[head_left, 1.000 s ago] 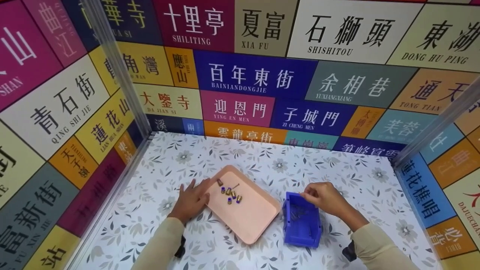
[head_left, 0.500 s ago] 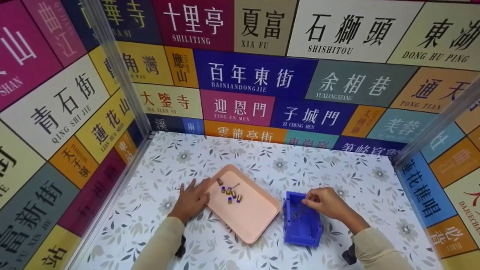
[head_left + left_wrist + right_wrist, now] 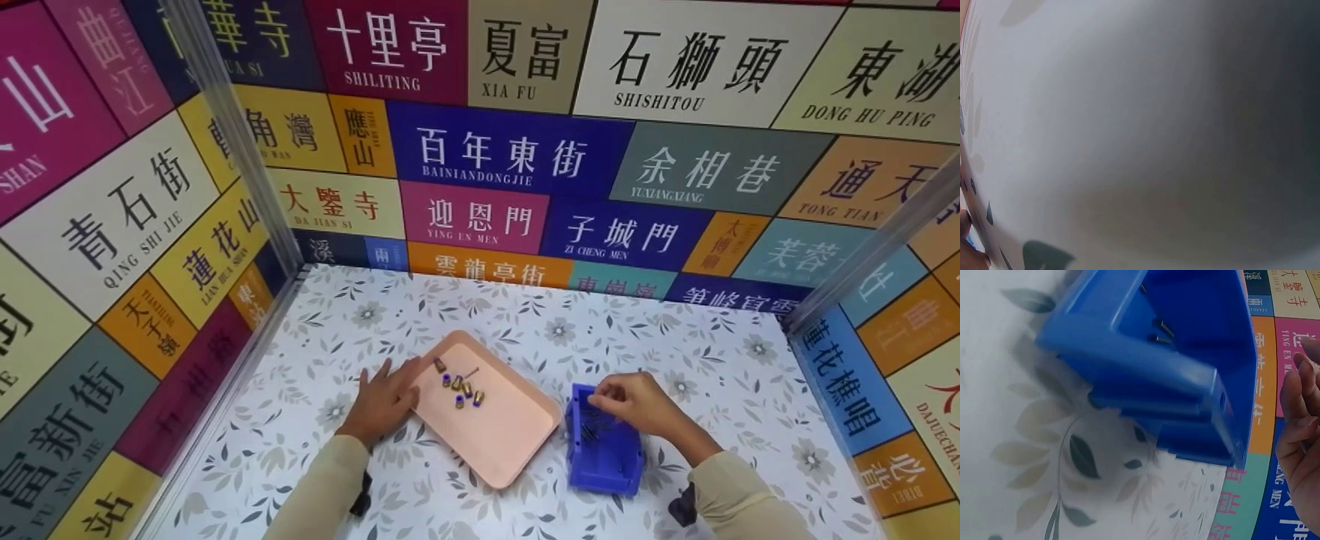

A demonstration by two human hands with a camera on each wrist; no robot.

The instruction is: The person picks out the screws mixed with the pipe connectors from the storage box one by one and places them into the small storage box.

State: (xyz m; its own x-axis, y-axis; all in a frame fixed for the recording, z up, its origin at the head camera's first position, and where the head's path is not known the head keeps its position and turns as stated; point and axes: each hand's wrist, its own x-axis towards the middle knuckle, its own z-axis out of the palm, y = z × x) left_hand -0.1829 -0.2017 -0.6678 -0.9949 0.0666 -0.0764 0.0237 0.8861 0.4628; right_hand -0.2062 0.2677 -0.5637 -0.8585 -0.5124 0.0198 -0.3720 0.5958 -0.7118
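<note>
In the head view, my left hand (image 3: 382,401) lies at the left edge of a pale pink tray (image 3: 499,442), fingers spread, index finger and thumb at its rim. Several short brass-coloured fittings with blue ends (image 3: 466,390) and a single thin screw (image 3: 471,373) sit in the tray's upper left. Over the back right part of a blue plastic bin (image 3: 600,472) is my right hand (image 3: 637,401), its fingers curled and thumb close to the index fingertip; I cannot tell whether a screw is between them. Dark screws (image 3: 1161,333) lie inside the bin.
A white tabletop with a leaf pattern (image 3: 352,337) carries tray and bin side by side, a narrow gap between them. Panels with coloured street-name signs (image 3: 480,217) rise at the back and both sides. The left wrist view shows mostly blurred tabletop (image 3: 1100,112).
My right hand has dipped lower over the bin, then shifted slightly left. The screws in the bin lie differently. The left hand and tray stay in place.
</note>
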